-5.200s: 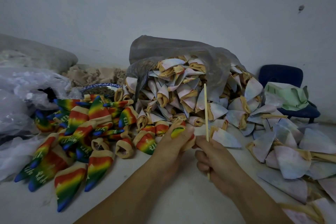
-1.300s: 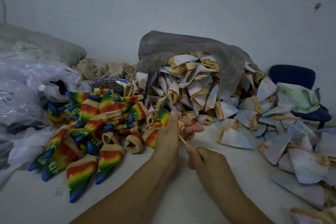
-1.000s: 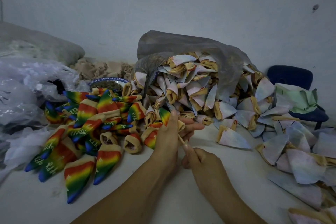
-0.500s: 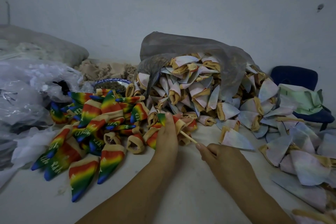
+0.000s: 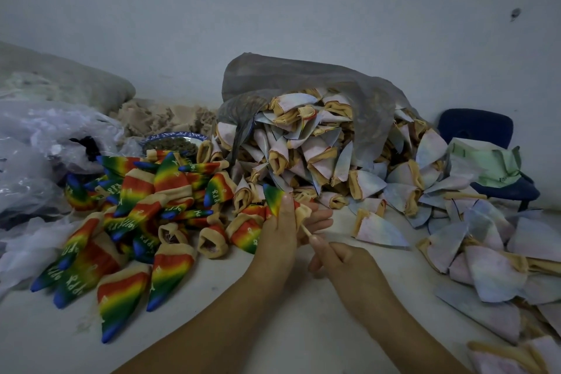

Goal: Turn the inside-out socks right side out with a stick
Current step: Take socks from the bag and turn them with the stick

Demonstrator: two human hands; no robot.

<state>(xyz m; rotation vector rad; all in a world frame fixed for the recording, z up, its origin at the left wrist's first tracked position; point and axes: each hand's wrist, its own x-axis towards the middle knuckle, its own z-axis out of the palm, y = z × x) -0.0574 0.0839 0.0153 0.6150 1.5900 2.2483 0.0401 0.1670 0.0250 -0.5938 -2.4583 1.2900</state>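
Observation:
My left hand grips a small rainbow sock whose green and yellow tip pokes up past my thumb. A thin pale stick runs into the sock's tan cuff, and only a short piece shows. My right hand holds the stick's near end between curled fingers, close under the left hand. Pale inside-out socks with tan cuffs spill from a grey bag behind my hands. Rainbow socks lie heaped on the left.
More pale socks cover the white table at the right. Crumpled clear plastic lies at far left, a patterned bowl behind the rainbow heap. A blue chair with green cloth stands at back right.
The stick went from upright in my right hand to pushed into the sock in my left hand. Over the last half second my right hand came closer again, leaving less stick showing.

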